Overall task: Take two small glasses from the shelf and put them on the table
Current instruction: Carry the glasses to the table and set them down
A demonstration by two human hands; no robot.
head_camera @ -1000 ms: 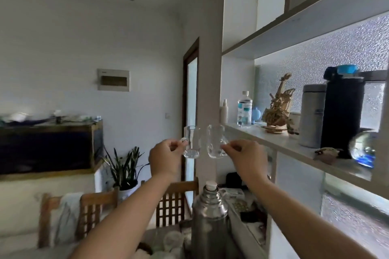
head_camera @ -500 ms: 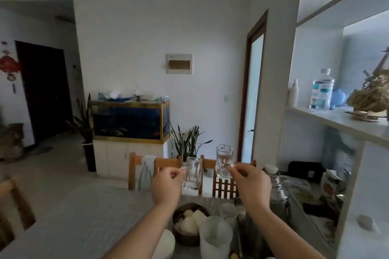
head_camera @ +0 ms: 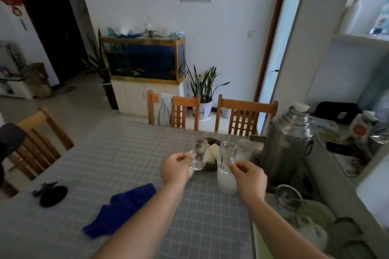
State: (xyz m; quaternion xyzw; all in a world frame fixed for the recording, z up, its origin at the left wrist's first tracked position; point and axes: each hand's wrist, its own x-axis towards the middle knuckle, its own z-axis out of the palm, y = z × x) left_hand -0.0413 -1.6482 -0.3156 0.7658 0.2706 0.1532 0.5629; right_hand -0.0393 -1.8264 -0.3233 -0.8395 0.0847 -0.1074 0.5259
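Over the counter point(head_camera: 117, 153), both glasses off the shelf, neither set down yet.

My left hand point(head_camera: 175, 167) pinches the handle of the left glass point(head_camera: 199, 154); my right hand point(head_camera: 248, 173) pinches the right glass point(head_camera: 226, 159), both held above the checked cloth. Straight ahead a bowl point(head_camera: 210, 165), a cup point(head_camera: 227, 184) and a flask point(head_camera: 288, 143) crowd the right edge; I judge the bare cloth left of my arm, short of the blue rag point(head_camera: 120, 210), the roomier spot.

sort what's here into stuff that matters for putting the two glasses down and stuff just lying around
Part of the job:
left hand
right hand
left glass
right glass
table

Just lying about:
blue cloth
black pouch
thermos
bowl of food
milky jar
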